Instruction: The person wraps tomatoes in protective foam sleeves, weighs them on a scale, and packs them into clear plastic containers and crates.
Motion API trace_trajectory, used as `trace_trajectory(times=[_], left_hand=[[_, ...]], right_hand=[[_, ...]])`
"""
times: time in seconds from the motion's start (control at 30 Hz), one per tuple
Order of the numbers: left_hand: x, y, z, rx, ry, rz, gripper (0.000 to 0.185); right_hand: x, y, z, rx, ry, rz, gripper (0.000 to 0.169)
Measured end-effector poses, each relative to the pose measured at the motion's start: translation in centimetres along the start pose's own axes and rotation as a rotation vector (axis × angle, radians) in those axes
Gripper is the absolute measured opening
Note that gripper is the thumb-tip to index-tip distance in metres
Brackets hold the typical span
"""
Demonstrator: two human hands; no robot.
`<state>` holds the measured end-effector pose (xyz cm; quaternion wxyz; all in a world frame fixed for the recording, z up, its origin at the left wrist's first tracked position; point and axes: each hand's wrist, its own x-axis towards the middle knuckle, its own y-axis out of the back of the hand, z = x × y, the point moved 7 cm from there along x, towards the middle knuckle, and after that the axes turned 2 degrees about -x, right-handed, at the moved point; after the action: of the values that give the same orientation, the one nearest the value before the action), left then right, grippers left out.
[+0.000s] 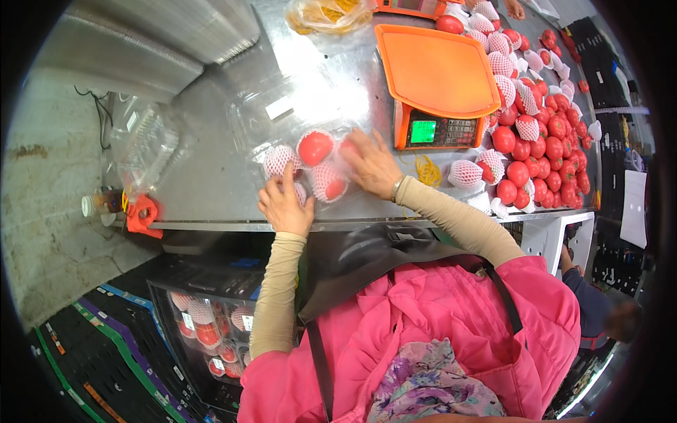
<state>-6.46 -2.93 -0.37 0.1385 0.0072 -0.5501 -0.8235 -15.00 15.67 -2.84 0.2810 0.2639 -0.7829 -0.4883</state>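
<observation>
A clear plastic clamshell box (330, 209) lies on the metal table before me, holding several tomatoes in white foam nets. One netted tomato (316, 148) faces up at the back; another netted tomato (329, 182) is in front of it. My left hand (285, 206) rests at the box's near left, fingers spread over a netted tomato (281, 160) and a partly covered one under the palm. Whether it grips anything is hidden. At the right side my right hand (373, 164), blurred, curls its fingers around a tomato (349, 150). The transparent lid (307, 90) extends behind.
An orange scale (439, 71) with a lit display stands to the right. Beyond it is a heap of tomatoes (552, 148), some netted. Rubber bands (427, 172) lie near my right wrist. Stacked clear containers (153, 47) and a red tape dispenser (143, 214) are left. Another person (592, 312) is behind right.
</observation>
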Motion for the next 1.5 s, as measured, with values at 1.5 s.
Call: trace_trajectory(times=[1.5], left_hand=[[-6.2,-2.1,-13.1,-1.382,0.92,-0.178,0.031]], right_hand=[[-7.1,-3.0,5.3,1.366,-0.889,-0.178,0.025]])
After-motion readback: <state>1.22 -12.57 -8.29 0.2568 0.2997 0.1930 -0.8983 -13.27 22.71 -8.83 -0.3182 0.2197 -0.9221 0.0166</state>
